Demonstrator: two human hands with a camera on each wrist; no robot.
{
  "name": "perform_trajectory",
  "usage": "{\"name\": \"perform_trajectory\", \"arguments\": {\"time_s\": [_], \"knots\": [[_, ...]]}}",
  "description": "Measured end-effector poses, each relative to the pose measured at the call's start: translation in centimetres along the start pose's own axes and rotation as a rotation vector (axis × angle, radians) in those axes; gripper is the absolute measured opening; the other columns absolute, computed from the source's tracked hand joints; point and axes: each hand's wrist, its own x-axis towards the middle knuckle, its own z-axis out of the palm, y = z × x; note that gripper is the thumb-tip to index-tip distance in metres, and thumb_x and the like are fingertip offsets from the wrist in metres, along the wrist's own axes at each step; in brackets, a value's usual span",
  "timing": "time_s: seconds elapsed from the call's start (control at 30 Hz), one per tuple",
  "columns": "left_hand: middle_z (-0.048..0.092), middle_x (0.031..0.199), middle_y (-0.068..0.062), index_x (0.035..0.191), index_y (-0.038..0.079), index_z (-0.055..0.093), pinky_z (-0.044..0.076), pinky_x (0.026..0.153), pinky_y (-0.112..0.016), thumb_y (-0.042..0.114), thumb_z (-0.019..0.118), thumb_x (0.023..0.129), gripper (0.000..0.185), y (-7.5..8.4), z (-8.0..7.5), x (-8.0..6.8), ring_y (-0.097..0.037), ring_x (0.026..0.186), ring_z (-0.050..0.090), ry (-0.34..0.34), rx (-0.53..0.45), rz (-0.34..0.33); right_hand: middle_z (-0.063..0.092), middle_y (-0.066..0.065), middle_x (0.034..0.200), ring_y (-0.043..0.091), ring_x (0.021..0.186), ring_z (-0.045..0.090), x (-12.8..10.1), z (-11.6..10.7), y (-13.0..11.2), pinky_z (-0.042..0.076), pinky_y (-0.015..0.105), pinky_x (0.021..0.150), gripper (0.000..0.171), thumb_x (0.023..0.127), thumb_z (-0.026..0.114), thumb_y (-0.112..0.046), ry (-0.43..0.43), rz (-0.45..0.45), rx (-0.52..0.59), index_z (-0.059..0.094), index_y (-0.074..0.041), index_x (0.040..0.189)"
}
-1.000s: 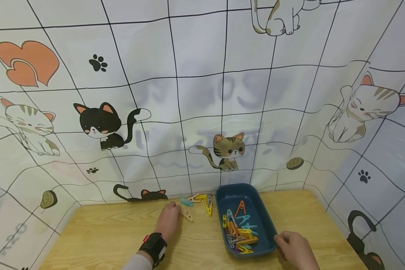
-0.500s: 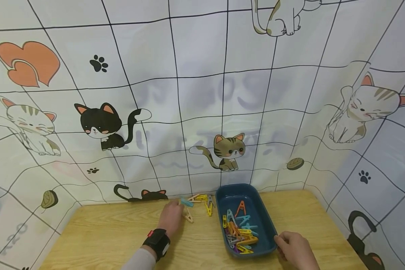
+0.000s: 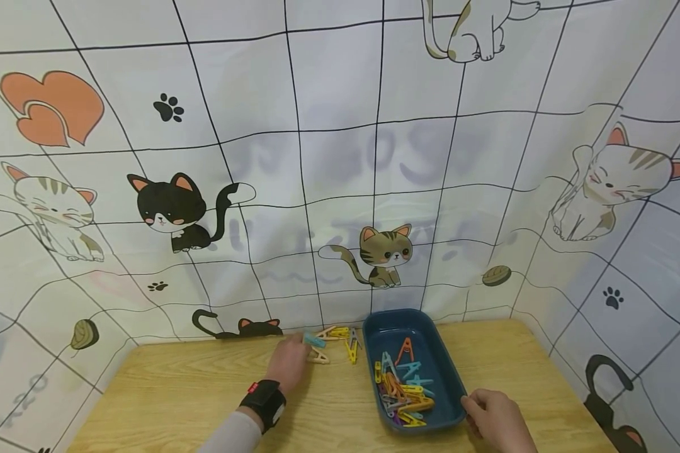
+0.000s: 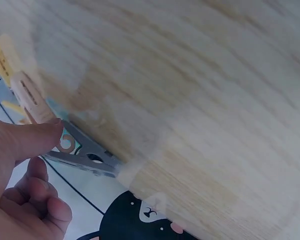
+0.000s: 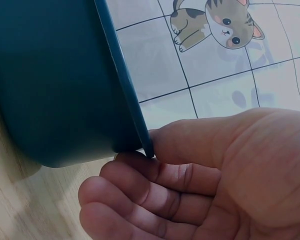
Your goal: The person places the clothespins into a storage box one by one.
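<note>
My left hand [image 3: 288, 365] is at the back of the wooden table, its thumb and index finger pinching a grey clothespin [image 4: 92, 155] in the left wrist view. A peach clothespin [image 3: 319, 356] lies just right of that hand, and a light blue clothespin [image 3: 314, 340] lies behind it. My right hand [image 3: 495, 415] pinches the rim of a dark blue plastic basin [image 3: 447, 371] at its front right corner. Its thumb is on the rim and the fingers curl beneath in the right wrist view. Inside the basin is a heap of mixed-colour clothespins [image 3: 405, 393].
Several yellow and pale clothespins [image 3: 340, 333] lie against the back edge, between my left hand and the basin. The wooden tabletop [image 3: 170, 396] meets a white cloth backdrop [image 3: 340, 157] with printed cats and grid lines at the back and sides.
The left hand has shifted slightly to the right at the table's back. The peach clothespin beside it has turned to lie flatter. The right hand and basin have stayed in place.
</note>
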Motion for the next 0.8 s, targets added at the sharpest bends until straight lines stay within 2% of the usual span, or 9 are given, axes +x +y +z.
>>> {"name": "perform_trajectory", "arguments": {"time_s": [0.3, 0.4, 0.5, 0.6, 0.7, 0.8], "knots": [[0.049, 0.073, 0.000, 0.065, 0.009, 0.065, 0.039, 0.056, -0.026, -0.008, 0.078, 0.077, 0.025, 0.1, -1.5, 0.1, -0.011, 0.065, 0.045, -0.021, -0.182, -0.072, 0.054, -0.001, 0.061, 0.018, 0.061, 0.049, 0.0, -0.1, 0.0, 0.040, 0.033, 0.063, 0.032, 0.102, 0.057, -0.013, -0.005, 0.004, 0.003, 0.061, -0.008, 0.071], [0.050, 0.073, -0.001, 0.065, 0.008, 0.063, 0.040, 0.057, -0.026, -0.010, 0.078, 0.078, 0.027, 0.2, -2.1, 0.2, -0.012, 0.066, 0.046, -0.026, -0.260, -0.084, 0.054, -0.001, 0.061, 0.018, 0.061, 0.049, -0.1, -0.1, 0.1, 0.041, 0.033, 0.063, 0.031, 0.102, 0.058, -0.013, -0.008, 0.004, 0.000, 0.060, -0.008, 0.071], [0.057, 0.075, -0.004, 0.068, 0.006, 0.066, 0.052, 0.065, -0.033, -0.011, 0.077, 0.079, 0.023, 0.3, -2.6, 0.2, -0.019, 0.073, 0.058, -0.038, -0.393, -0.102, 0.054, -0.001, 0.061, 0.018, 0.061, 0.049, 0.0, -0.1, 0.0, 0.041, 0.033, 0.064, 0.031, 0.102, 0.058, -0.013, -0.009, 0.007, 0.000, 0.060, -0.008, 0.071], [0.062, 0.078, -0.006, 0.076, 0.002, 0.071, 0.054, 0.069, -0.038, -0.009, 0.077, 0.081, 0.013, 0.3, -3.2, 0.2, -0.023, 0.076, 0.061, -0.082, -0.552, -0.144, 0.054, -0.001, 0.062, 0.018, 0.062, 0.049, 0.0, -0.1, 0.0, 0.041, 0.033, 0.064, 0.031, 0.102, 0.058, -0.013, -0.009, 0.010, 0.001, 0.060, -0.008, 0.071], [0.063, 0.079, -0.004, 0.085, 0.000, 0.075, 0.051, 0.065, -0.032, -0.007, 0.077, 0.083, 0.008, 0.3, -3.6, 0.2, -0.017, 0.073, 0.058, -0.133, -0.696, -0.201, 0.054, -0.001, 0.062, 0.018, 0.062, 0.049, 0.0, -0.1, 0.1, 0.041, 0.033, 0.064, 0.030, 0.102, 0.058, -0.012, -0.008, 0.006, 0.004, 0.060, -0.008, 0.072], [0.066, 0.081, -0.003, 0.089, 0.000, 0.075, 0.048, 0.063, -0.028, -0.003, 0.076, 0.087, 0.003, 0.1, -3.8, 0.2, -0.011, 0.072, 0.056, -0.174, -0.789, -0.238, 0.054, -0.001, 0.062, 0.018, 0.061, 0.050, 0.0, -0.1, 0.1, 0.041, 0.033, 0.063, 0.030, 0.102, 0.058, -0.012, -0.001, -0.001, 0.007, 0.061, -0.008, 0.072]]}}
